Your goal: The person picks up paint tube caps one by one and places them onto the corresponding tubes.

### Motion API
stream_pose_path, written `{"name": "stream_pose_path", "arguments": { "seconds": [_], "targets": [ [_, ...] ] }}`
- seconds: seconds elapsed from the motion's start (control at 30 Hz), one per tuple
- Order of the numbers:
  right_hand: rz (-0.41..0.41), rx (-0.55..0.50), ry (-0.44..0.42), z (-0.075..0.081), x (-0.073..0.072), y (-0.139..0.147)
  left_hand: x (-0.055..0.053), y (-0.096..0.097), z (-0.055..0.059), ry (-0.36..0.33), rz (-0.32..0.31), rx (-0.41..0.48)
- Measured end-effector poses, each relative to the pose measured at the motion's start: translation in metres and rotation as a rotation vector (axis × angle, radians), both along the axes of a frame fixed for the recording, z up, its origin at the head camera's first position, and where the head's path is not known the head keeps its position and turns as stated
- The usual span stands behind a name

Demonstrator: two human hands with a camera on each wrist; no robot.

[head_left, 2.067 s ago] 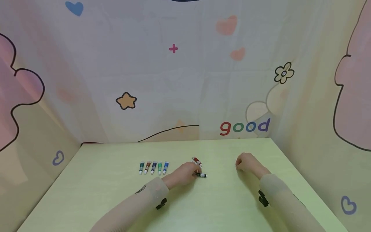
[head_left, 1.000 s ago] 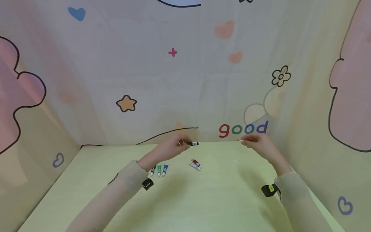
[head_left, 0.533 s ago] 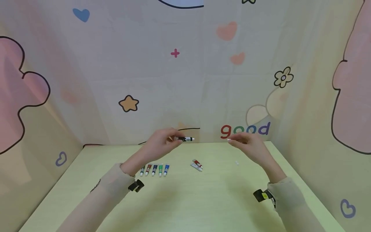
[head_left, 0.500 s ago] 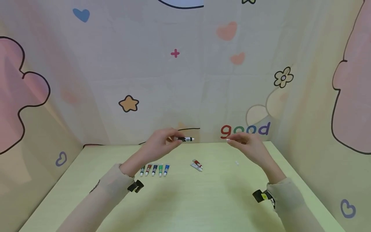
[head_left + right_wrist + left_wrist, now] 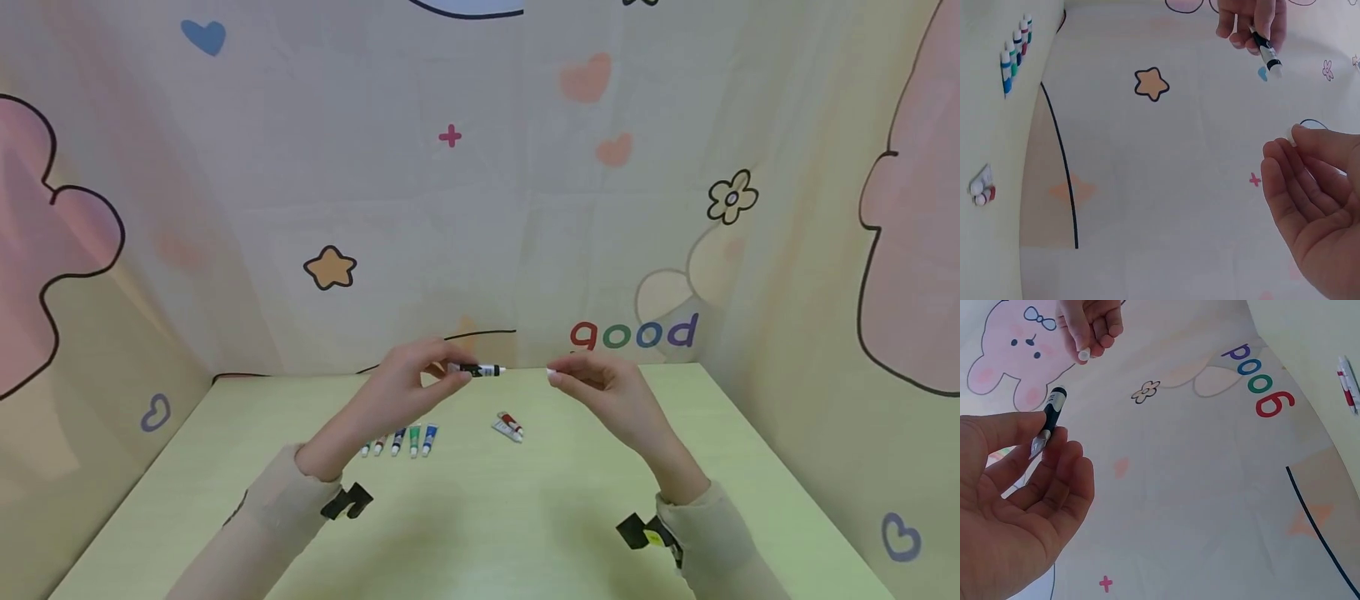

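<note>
Raised over the table, my left hand pinches a small black-and-white paint tube between thumb and fingers, its white nozzle end pointing right. In the left wrist view the silvery crimped tail of the paint tube rests at the fingertips. Across from it, my right hand pinches a tiny white cap with thumb and forefinger. A short gap separates the cap and the nozzle. The right wrist view shows the bare nozzle of the tube facing that hand.
Several paint tubes stand in a row on the pale green table, partly behind the left forearm. A red tube and a white tube lie crossed mid-table. A printed cloth backdrop encloses the back and sides.
My left hand has picked the black tube up off the table and raised it. My right hand has lifted the cap and moved left, narrowing the gap. A small white bit on the table is now hidden.
</note>
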State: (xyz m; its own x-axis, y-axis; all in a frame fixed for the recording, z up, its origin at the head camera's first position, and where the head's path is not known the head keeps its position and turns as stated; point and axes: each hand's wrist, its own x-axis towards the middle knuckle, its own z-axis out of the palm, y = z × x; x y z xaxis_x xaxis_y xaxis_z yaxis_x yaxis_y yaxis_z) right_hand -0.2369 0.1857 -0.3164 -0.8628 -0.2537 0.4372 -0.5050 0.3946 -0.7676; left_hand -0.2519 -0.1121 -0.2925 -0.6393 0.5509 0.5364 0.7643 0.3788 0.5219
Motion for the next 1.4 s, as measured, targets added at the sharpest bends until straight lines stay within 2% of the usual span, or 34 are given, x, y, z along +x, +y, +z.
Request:
{"name": "stream_pose_path", "arguments": {
  "seconds": [0.37,0.67,1.13,1.4],
  "targets": [
    [0.036,-0.154,0.035,-0.003,0.016,-0.024,0.014,0.002,-0.001,-0.039,-0.009,0.065],
    [0.032,-0.149,0.076,-0.005,0.021,-0.034,0.022,0.003,-0.004,-0.064,0.028,0.107],
    [0.069,-0.097,0.142,-0.013,0.028,-0.042,0.032,0.005,-0.014,-0.147,-0.009,0.138],
    [0.141,-0.123,0.19,-0.018,0.029,-0.043,0.037,0.003,-0.02,-0.216,0.024,0.146]
  ]
}}
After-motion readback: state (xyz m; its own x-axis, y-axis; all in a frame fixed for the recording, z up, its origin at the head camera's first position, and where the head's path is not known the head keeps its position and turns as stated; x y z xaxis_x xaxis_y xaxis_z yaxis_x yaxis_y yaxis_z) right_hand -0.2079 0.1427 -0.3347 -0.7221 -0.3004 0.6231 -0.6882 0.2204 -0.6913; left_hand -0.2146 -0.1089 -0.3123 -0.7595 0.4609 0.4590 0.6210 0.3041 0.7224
